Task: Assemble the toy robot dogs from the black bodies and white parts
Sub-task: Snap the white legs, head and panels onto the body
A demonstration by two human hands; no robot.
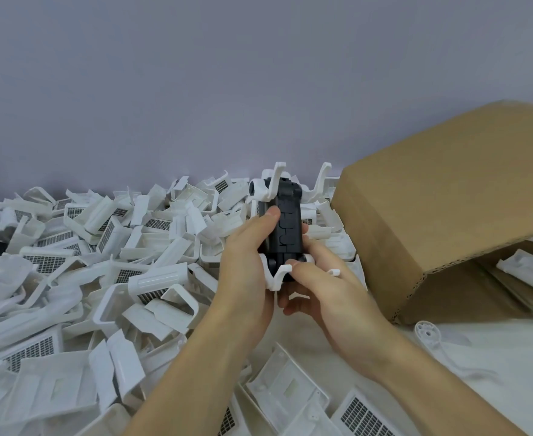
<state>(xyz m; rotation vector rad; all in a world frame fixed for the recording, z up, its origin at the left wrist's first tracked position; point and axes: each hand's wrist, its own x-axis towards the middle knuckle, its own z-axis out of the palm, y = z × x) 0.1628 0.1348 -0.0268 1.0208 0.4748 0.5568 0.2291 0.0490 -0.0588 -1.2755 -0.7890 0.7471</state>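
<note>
Behind everything stood a plain grey-lilac wall [195, 89], and below it a white work surface [495, 357] lay buried on your left under a deep heap of white parts [101, 262], many of them shells with dark grille panels. You held the black body [285, 221] upright above that heap, near the middle of the view and just left of the cardboard box [432, 199]. Your left hand [246, 262] grasped the body from its left side, thumb curled onto the dark front face. Your right hand [321, 291] gripped the lower end, its thumb pressed on the white leg [276, 276] fitted at the bottom, while the other fingers wrapped behind. Another white leg [266, 185] was already attached at the upper left corner of the body, curving upward. The box lay tipped on its side at your right, its open mouth facing you, with pale pieces [526, 272] visible inside. Near the box's lower corner a single white leg piece [428, 336] rested flat on the surface. More flat white panels [287, 382] lay beneath your forearms.
</note>
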